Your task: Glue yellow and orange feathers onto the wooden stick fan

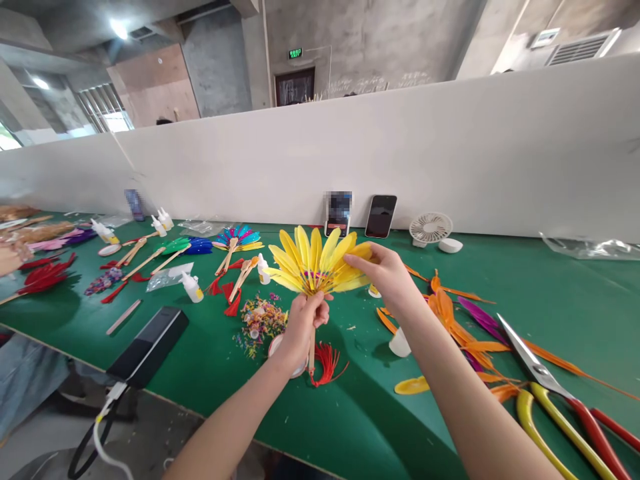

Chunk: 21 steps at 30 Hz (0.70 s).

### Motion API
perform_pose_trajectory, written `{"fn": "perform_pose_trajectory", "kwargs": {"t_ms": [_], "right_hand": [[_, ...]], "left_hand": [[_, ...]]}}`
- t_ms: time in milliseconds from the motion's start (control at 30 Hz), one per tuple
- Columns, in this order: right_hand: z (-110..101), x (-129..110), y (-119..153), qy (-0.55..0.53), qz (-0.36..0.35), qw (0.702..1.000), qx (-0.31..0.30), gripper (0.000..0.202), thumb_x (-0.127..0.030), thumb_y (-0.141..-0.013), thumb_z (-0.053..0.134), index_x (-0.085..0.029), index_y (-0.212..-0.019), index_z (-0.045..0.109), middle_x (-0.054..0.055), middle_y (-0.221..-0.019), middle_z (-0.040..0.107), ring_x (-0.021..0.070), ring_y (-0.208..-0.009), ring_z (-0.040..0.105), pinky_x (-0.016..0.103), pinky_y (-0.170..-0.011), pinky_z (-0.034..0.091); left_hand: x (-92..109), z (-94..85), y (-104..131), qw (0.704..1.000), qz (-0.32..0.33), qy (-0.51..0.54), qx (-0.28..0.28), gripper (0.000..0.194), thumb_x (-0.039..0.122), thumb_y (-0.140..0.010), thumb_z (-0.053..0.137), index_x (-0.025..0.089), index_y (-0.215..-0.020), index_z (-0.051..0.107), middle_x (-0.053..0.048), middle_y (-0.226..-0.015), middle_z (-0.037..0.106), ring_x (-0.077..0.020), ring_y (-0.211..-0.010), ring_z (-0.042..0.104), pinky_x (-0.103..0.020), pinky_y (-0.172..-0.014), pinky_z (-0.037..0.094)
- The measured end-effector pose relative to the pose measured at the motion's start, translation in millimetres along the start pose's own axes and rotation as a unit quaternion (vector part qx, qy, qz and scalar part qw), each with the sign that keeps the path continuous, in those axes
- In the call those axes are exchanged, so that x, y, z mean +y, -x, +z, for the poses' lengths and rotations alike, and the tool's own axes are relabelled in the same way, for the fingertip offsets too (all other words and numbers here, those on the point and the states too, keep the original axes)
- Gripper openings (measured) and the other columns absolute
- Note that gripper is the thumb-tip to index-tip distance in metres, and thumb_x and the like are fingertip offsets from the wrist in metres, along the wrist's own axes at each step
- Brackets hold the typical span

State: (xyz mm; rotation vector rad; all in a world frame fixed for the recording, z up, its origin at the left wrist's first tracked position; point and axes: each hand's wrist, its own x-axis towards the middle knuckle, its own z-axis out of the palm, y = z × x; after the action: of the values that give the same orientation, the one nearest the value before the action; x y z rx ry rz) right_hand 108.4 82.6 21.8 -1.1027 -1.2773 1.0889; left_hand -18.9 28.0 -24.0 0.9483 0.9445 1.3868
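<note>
The yellow feather fan is located above the green table, in front of the person. Its long axis runs near upright in the view: the feathers spread upward and outward in a half circle, and the wooden handle points down. A red tassel is attached at the lower end of the handle. Small pink and purple pieces are visible where the feathers converge.

Legible writing: "EXIT" on the green illuminated sign on the far wall. The writing on the concrete wall to its right is too faint to read. The white glue bottle carries a yellow label; its print is too small to read.

Left hand: fingers closed around the neck of the fan, thumb laid over the feather bases. Right hand: fingers partly bent, fingertips touching the outer feathers on the right side; whether they pinch a feather cannot be determined. Orange feathers lie beyond the right forearm, beside the large scissors, whose blades are together and point away from the person
</note>
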Motion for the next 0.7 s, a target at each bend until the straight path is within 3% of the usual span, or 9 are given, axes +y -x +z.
{"fn": "perform_pose_trajectory", "kwargs": {"t_ms": [200,400,600,700], "right_hand": [[-1,3,-1,0.014,-0.01,1.0,-0.002,0.03,-0.043,-0.055,0.068,-0.018,-0.064,0.054,0.0,-0.061,0.056,0.0138,-0.057,0.053,0.028,-0.053,0.041],[0,12,-4,0.019,-0.089,0.996,0.005,0.031,-0.047,-0.065,0.063,-0.019,-0.078,0.057,0.002,-0.071,0.06,0.0151,-0.065,0.056,0.028,-0.058,0.044],[-1,8,8,0.014,-0.199,0.972,0.125,0.029,-0.042,-0.069,0.063,-0.022,-0.087,0.053,0.003,-0.084,0.059,0.0179,-0.084,0.058,0.035,-0.073,0.049],[2,6,18,0.039,-0.222,0.963,0.15,0.024,-0.039,-0.072,0.06,-0.022,-0.087,0.052,0.004,-0.089,0.059,0.0176,-0.085,0.057,0.037,-0.077,0.048]], "left_hand": [[-2,-1.7,0,1.0,0.002,-0.006,-0.005,0.026,0.04,-0.071,0.055,0.015,-0.063,0.055,0.006,-0.043,0.037,-0.006,-0.042,0.031,-0.025,-0.047,0.022],[0,-1.6,-2,1.0,0.006,0.008,-0.003,0.029,0.042,-0.069,0.059,0.014,-0.065,0.055,0.008,-0.042,0.036,-0.0048,-0.04,0.029,-0.024,-0.047,0.024],[0,-1.4,-3,1.0,0.014,0.008,0.021,0.035,0.047,-0.066,0.063,0.014,-0.063,0.053,0.008,-0.041,0.037,-0.0036,-0.039,0.029,-0.023,-0.046,0.022],[0,-1.3,-3,0.999,0.015,0.012,0.031,0.038,0.05,-0.064,0.063,0.014,-0.063,0.052,0.008,-0.041,0.038,-0.0033,-0.038,0.028,-0.023,-0.045,0.021]]}}
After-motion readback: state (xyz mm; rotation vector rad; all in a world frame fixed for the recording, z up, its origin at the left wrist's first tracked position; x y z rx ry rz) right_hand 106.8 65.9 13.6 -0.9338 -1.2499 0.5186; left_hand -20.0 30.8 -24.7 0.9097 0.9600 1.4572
